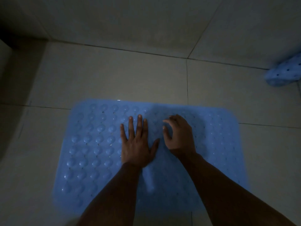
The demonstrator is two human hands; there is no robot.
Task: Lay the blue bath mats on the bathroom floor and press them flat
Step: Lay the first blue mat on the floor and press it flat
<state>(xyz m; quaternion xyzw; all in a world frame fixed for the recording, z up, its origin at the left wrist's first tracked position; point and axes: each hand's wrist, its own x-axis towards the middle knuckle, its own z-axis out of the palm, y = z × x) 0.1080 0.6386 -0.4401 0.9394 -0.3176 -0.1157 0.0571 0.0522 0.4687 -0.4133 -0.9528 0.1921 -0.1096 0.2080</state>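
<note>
On the tiled floor (pixel 114 75) a blue bath mat (pixel 91 144) lies spread. The left hand (pixel 136 144) presses it, fingers straight and spread; the right hand (pixel 179 136) hovers or touches, fingers curled, holding nothing. Pressing is underway; next, the second mat (pixel 283 74), far right.

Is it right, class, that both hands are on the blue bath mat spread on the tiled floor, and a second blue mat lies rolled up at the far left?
Not quite. The head view shows the rolled-up mat at the far right. The left hand and right hand are indeed on the blue bath mat on the tiled floor.
</note>
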